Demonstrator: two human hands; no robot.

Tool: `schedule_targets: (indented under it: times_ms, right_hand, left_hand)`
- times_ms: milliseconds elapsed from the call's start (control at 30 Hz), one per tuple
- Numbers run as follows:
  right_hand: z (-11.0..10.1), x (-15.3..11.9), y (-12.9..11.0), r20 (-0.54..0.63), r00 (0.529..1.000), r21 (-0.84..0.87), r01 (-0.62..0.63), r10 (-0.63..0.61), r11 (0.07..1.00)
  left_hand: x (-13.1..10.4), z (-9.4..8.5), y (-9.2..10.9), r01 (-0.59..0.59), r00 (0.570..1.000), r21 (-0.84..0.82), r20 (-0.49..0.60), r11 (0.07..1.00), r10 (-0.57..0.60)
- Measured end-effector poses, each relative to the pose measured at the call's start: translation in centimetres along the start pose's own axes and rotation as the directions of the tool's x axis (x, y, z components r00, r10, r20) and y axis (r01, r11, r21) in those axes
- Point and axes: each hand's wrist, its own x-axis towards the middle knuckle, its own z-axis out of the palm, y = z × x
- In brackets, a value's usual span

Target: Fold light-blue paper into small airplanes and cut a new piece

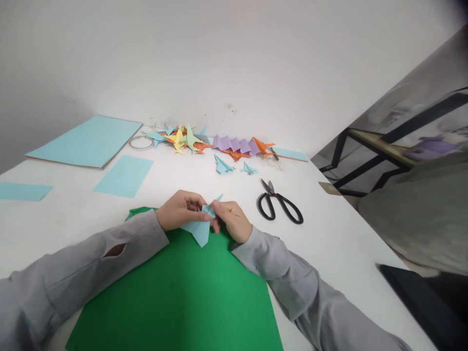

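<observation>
Between my two hands is a light blue folded paper figure (199,230), with a narrow point sticking up at its top right and a wider flap hanging down. My left hand (182,209) pinches its left side, thumb across the front. The fingers of my right hand (233,218) are closed on the upper right part, near the narrow point. Both hands are above the far end of a green sheet (179,292). Part of the figure is hidden behind my fingers.
Black-handled scissors (272,197) lie to the right. Behind are two small blue folded figures (222,165), a pile of coloured origami (186,139) and a purple pleated strip (234,145). Blue paper sheets (124,176) and a blue stack (87,139) lie left. A dark flat object (409,297) is at the right edge.
</observation>
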Motion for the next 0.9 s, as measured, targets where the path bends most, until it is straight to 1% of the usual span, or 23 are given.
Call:
schedule_targets:
  times_ms: [100, 167, 233, 333, 400, 500, 700, 900]
  right_hand:
    - [-0.15, -0.17, -0.28, 0.066, 0.997, -0.048, 0.040, -0.037, 0.998]
    - [-0.20, -0.25, -0.37, 0.112, 0.993, -0.053, 0.048, -0.042, 0.997]
    - [-0.23, -0.28, -0.37, 0.125, 0.991, -0.044, 0.046, -0.041, 0.998]
    - [-0.26, -0.21, -0.25, 0.094, 0.994, -0.014, 0.052, -0.051, 0.999]
    - [-0.30, -0.10, -0.17, 0.031, 0.998, 0.008, 0.053, -0.053, 0.999]
    - [-0.33, 0.05, -0.07, -0.042, 0.998, 0.033, 0.038, -0.036, 0.999]
    - [-0.32, 0.13, 0.13, -0.040, 0.999, 0.070, 0.004, -0.002, 0.998]
    - [-0.26, 0.21, 0.08, -0.108, 0.994, 0.186, 0.003, 0.017, 0.983]
  left_hand:
    - [-0.01, -0.15, 0.22, 0.050, 0.991, -0.019, 0.128, 0.999, -0.047]
    - [0.00, -0.18, 0.29, 0.069, 0.984, -0.015, 0.164, 0.998, -0.065]
    - [0.00, -0.17, 0.30, 0.072, 0.979, 0.013, 0.191, 0.997, -0.074]
    - [-0.04, -0.13, 0.23, 0.012, 0.976, 0.051, 0.217, 0.999, -0.022]
    - [-0.06, -0.14, 0.14, -0.044, 0.972, 0.093, 0.234, 0.995, 0.021]
    - [-0.06, -0.21, 0.02, -0.086, 0.972, 0.168, 0.229, 0.982, 0.046]
    - [0.00, -0.28, 0.08, -0.086, 0.981, 0.195, 0.188, 0.977, 0.049]
    - [-0.07, -0.39, 0.21, -0.052, 0.995, 0.243, 0.095, 0.969, 0.029]
